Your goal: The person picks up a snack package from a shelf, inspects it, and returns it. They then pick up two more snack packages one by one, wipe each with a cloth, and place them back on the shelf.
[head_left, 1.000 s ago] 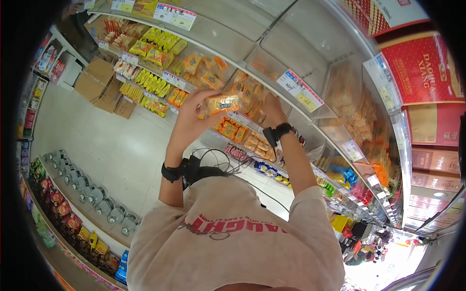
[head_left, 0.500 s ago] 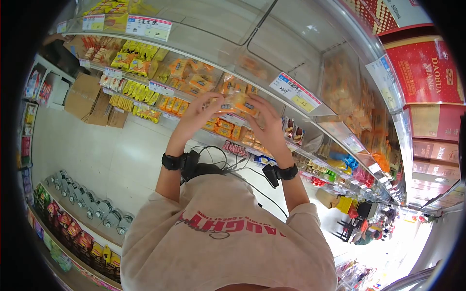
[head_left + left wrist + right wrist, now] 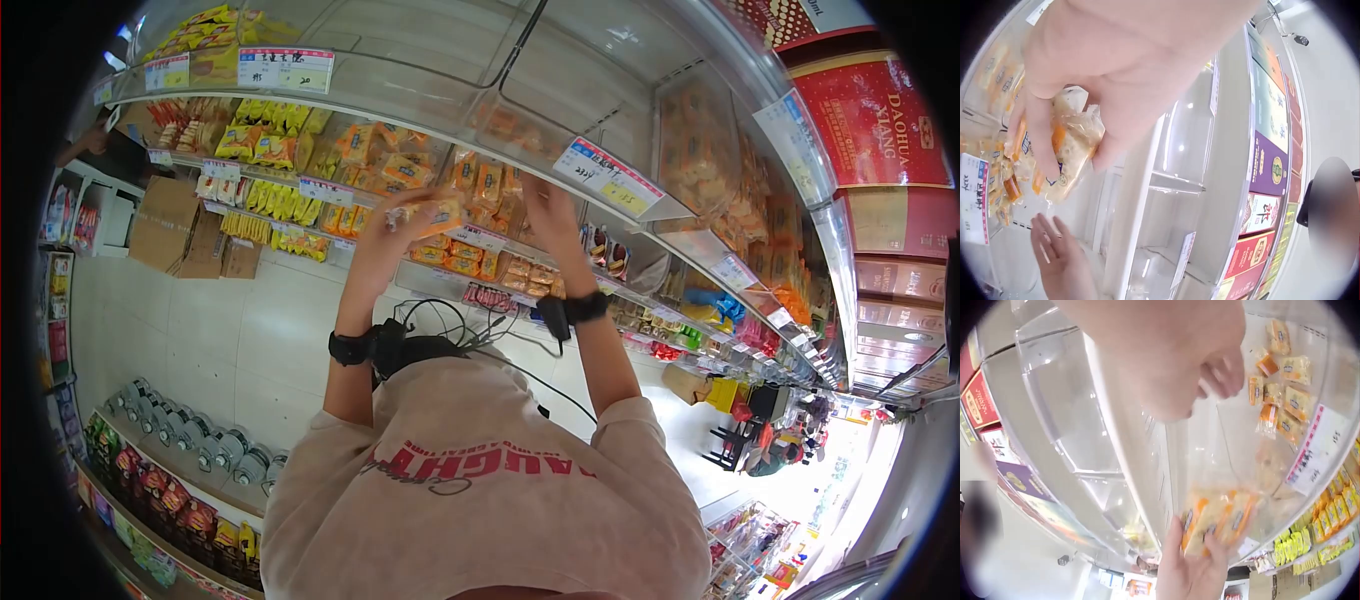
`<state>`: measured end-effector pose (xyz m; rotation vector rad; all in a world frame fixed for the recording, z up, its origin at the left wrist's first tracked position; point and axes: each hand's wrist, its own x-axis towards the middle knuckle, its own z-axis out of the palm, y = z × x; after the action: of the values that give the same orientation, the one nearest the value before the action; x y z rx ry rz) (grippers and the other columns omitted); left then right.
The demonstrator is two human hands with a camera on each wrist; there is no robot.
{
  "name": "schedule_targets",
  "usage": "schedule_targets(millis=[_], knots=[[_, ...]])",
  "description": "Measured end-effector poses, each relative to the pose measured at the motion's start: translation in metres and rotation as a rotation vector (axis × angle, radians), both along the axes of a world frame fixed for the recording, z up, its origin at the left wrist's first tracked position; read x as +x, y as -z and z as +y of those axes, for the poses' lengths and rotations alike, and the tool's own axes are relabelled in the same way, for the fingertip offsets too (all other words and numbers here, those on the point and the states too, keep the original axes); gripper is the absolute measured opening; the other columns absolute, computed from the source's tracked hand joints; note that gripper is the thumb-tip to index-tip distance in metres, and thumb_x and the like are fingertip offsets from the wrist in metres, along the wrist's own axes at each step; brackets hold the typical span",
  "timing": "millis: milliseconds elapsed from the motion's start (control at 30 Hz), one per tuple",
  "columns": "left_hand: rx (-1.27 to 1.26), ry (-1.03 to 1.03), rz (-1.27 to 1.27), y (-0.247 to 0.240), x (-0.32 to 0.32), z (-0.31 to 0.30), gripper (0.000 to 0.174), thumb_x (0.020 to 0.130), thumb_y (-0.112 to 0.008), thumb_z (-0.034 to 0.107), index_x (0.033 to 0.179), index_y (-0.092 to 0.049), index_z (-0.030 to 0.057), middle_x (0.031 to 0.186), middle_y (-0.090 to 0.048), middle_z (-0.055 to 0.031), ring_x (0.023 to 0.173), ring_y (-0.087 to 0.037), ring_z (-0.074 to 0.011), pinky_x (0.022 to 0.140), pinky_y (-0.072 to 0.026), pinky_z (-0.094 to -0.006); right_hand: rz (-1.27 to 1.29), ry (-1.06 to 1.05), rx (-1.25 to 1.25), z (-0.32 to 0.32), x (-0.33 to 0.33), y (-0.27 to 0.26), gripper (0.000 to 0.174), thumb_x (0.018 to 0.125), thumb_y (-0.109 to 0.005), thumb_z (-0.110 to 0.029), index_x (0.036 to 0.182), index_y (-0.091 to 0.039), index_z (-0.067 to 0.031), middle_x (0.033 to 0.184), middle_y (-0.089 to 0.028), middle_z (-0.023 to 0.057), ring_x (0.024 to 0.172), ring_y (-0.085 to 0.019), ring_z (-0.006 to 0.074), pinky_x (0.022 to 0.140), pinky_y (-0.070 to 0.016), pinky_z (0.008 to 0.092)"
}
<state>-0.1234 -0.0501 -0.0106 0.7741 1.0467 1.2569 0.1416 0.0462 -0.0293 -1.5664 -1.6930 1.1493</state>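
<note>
My left hand (image 3: 385, 240) grips a small bundle of clear-wrapped pastries with orange ends (image 3: 437, 216), held in front of the shelf. The right wrist view shows these wrapped pastries (image 3: 1217, 519) side by side, with the left thumb and fingers around them. To the right, my right hand (image 3: 552, 222) is apart from the bundle, over a clear bin, its fingers relaxed and holding nothing. In the left wrist view, the right hand (image 3: 1063, 262) has its fingers extended. Loose wrapped pastries (image 3: 1296, 403) of the same kind lie in the bin below the right hand.
Price tags (image 3: 608, 177) line the clear shelf edges. Yellow snack packets (image 3: 262, 140) fill bins to the left, and orange packets (image 3: 455, 258) lie on a lower shelf. Red gift boxes (image 3: 865, 120) stand at the right. Cardboard boxes (image 3: 170, 225) sit on the floor, and glass jars (image 3: 215, 440) line a shelf behind.
The right hand was in the bin, then came to the left hand at the pastries, and is now back over the bin. The left hand keeps its hold.
</note>
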Motion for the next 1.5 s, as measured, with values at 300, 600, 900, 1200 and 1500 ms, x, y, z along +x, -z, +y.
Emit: schedule_targets(millis=[300,600,900,1200,1500], knots=[[0.004,-0.061,0.064,0.015,-0.014,-0.016,0.04,0.1,-0.077,0.027,0.126,-0.072,-0.0023,0.121,-0.071,-0.0083,0.105,-0.071,-0.0141,0.086,-0.0626,-0.0288,-0.522,-0.112,-0.019,0.075,0.004,0.098,0.082,0.088,-0.076,-0.033,0.153,-0.043,0.0046,0.148,-0.053,0.0342,0.138,-0.053,0.0475,0.116,-0.0429,0.0437],[-0.008,-0.029,0.071,0.025,-0.01,-0.013,0.047,0.101,-0.075,0.037,0.127,-0.071,-0.0021,0.114,-0.071,-0.0064,0.103,-0.07,-0.0134,0.085,-0.0618,-0.0299,-0.541,-0.089,-0.116,0.067,0.008,0.072,0.084,0.085,-0.079,-0.028,0.156,-0.042,-0.0021,0.153,-0.049,0.0311,0.141,-0.049,0.0464,0.118,-0.0408,0.0443],[-0.014,-0.034,0.032,0.025,0.007,-0.008,0.052,0.102,-0.073,0.04,0.131,-0.068,-0.0022,0.118,-0.07,-0.0093,0.106,-0.072,-0.0166,0.089,-0.0636,-0.0321,-0.295,-0.152,0.134,0.019,0.029,0.033,0.049,0.094,-0.076,-0.015,0.138,-0.061,0.0,0.135,-0.06,0.0189,0.119,-0.063,0.0344,0.094,-0.0567,0.0412],[0.003,0.196,0.106,0.018,0.035,0.0,0.051,0.106,-0.067,0.038,0.138,-0.063,-0.0015,0.126,-0.068,-0.0089,0.116,-0.068,-0.0168,0.09,-0.0643,-0.0334,-0.029,-0.531,0.403,-0.079,0.047,-0.06,0.049,0.096,-0.076,-0.01,0.142,-0.061,-0.0016,0.132,-0.062,0.0173,0.118,-0.064,0.032,0.101,-0.0552,0.0383],[-0.079,0.392,0.134,0.017,0.066,0.012,0.047,0.107,-0.064,0.029,0.145,-0.06,0.0023,0.134,-0.067,-0.0116,0.127,-0.061,-0.0198,0.11,-0.0481,-0.0364,0.09,-0.426,0.466,-0.101,0.085,-0.09,0.04,0.092,-0.076,-0.002,0.132,-0.069,-0.0037,0.134,-0.068,0.0128,0.124,-0.064,0.0346,0.107,-0.0519,0.0442]])
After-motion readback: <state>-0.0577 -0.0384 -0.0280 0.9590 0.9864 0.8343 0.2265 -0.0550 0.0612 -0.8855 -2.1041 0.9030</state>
